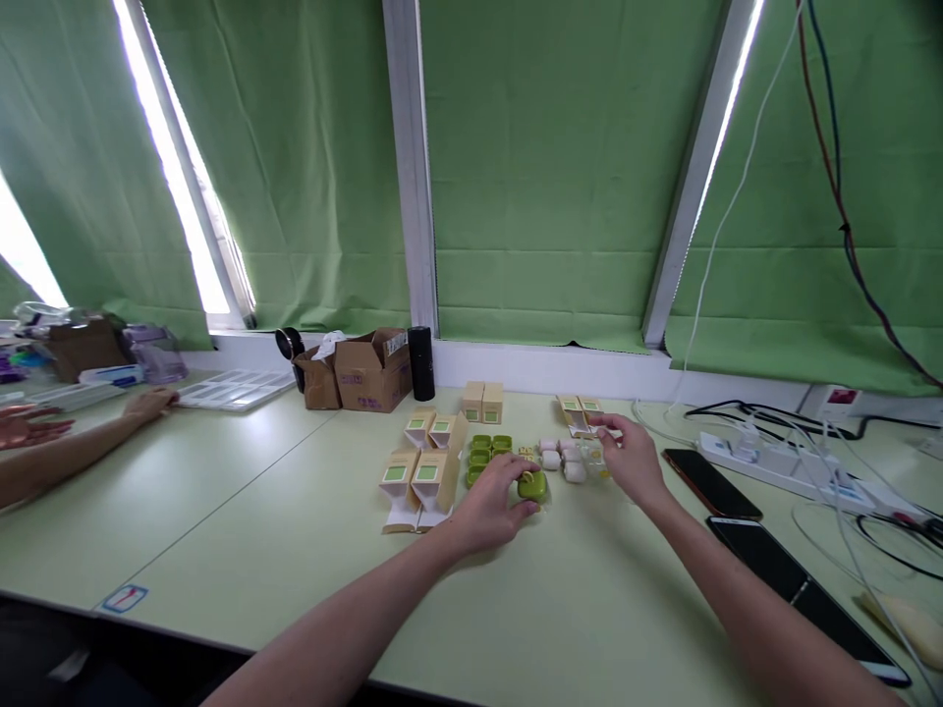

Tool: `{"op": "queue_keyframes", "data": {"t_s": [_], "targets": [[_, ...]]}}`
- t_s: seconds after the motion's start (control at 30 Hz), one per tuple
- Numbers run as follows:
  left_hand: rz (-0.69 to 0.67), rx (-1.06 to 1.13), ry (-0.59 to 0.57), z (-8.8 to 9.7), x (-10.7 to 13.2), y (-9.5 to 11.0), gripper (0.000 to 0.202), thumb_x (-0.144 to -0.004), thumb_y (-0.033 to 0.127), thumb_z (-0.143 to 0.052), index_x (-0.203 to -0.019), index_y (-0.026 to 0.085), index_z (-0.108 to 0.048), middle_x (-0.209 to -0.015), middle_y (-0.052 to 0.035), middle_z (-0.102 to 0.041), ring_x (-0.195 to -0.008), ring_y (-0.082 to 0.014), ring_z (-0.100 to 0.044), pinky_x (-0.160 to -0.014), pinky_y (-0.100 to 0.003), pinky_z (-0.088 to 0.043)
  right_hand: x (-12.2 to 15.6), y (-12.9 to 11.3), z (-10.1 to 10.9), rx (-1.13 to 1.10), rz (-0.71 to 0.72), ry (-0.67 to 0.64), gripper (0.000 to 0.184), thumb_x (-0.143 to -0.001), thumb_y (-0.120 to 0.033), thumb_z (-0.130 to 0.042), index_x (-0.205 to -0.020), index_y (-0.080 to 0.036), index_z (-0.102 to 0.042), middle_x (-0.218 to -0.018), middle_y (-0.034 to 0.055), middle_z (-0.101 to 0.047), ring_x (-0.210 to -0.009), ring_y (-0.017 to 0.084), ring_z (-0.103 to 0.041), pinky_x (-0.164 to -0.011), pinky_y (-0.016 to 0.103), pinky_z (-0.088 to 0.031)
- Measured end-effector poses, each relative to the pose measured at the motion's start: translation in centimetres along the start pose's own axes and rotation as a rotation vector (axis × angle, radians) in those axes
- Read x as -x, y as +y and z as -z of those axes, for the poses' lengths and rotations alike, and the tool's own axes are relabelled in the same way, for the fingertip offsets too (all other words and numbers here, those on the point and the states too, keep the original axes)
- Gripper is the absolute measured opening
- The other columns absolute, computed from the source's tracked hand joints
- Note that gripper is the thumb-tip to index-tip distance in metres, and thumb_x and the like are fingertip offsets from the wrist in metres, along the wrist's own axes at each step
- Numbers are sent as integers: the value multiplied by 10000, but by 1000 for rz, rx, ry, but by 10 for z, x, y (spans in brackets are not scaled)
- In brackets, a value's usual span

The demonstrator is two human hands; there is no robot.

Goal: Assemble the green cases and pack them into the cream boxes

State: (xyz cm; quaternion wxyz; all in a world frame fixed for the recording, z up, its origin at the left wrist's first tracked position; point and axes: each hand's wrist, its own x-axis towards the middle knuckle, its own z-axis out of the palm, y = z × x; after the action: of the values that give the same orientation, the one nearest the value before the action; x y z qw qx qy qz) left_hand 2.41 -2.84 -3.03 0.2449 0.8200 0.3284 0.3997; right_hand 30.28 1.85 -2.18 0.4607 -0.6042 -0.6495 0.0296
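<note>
My left hand [492, 501] is closed round a small green square case [531, 485], fingers on top and thumb at its near side. Further right, my right hand [628, 454] has its fingers pinched together; what lies between them, if anything, is too small to make out. Just beyond its fingertips stand small open cardboard boxes [578, 412]. Under it lie some clear pieces [595, 460], partly covered. White and pink rounded pieces [569, 462] sit between my hands. Several more green cases [489, 447] stand in rows behind my left hand, beside small yellow pieces [526, 453].
Open-flapped cartons [423, 473] stand left, two closed boxes [482, 402] behind. Brown boxes [372, 369] and a black cylinder [421, 362] line the windowsill. Phones [711, 483], a power strip [781, 469] and cables lie right. Another person's arm [88, 440] reaches in from the left.
</note>
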Motion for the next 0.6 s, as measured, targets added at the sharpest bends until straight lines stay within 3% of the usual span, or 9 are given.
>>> {"op": "queue_keyframes", "data": {"t_s": [0.13,0.3,0.47,0.6], "targets": [[1,-64,-69,-1,2,2,475,-794,166,-812,-1247,261,-705,-1268,-114,-691,-1213,-337,-637,-1083,-499,-505,-29,6,0,215,41,-159,353,-904,-154,-488,-1082,-215,-786,-1213,114,-769,-1214,329,-571,-1022,445,-426],[20,-138,-128,-3,2,5,449,-796,208,-821,-1229,246,-711,-1250,-123,-690,-1183,-351,-632,-1050,-502,-508,-47,1,-23,453,24,-344,329,-923,-157,-544,-1137,-244,-778,-1187,120,-766,-1273,335,-531,-1026,458,-382],[-20,-168,-117,-4,3,7,442,-785,216,-831,-1212,252,-721,-1209,-112,-698,-1138,-340,-632,-1028,-486,-499,-60,0,-43,623,14,-448,200,-1004,-223,-601,-1132,-213,-755,-1242,128,-733,-1306,343,-559,-1058,529,-449],[24,-207,-149,-4,3,11,426,-775,238,-845,-1186,235,-731,-1205,-116,-697,-1163,-351,-622,-1044,-497,-488,-68,0,-54,700,12,-473,372,-1024,-382,-681,-1338,-186,-636,-1356,105,-655,-1155,259,-681,-973,479,-598]]}}
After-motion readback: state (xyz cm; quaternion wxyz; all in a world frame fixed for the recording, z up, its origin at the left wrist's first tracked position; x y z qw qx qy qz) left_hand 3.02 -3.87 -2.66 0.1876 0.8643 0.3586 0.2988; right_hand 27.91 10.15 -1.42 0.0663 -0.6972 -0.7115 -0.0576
